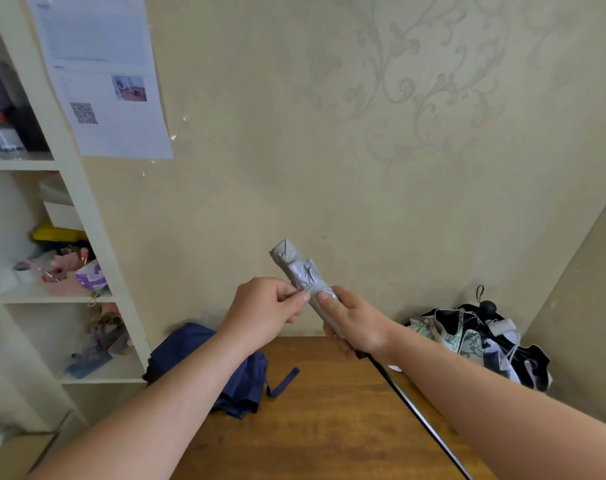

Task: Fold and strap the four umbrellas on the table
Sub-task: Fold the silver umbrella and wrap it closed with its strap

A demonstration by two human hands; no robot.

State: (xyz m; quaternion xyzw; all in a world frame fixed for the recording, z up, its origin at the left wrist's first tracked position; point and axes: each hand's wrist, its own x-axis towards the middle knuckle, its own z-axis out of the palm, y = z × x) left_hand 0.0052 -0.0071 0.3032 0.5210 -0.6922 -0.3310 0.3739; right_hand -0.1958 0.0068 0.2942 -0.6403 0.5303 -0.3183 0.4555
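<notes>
The right hand (355, 322) is wrapped around the lower part of a rolled grey umbrella (303, 277), thumb pressed against the fabric, holding it tilted up above the far edge of the wooden table (315, 420). Just left of that grip, the left hand (266, 311) pinches something small at the roll's side, probably the strap, though it is too small to tell. Below the left forearm a navy umbrella (204, 362) lies loosely collapsed on the table, its strap hanging free. Right of the grip, near the wall, a black-and-white patterned umbrella (478, 341) sits crumpled and unfolded.
</notes>
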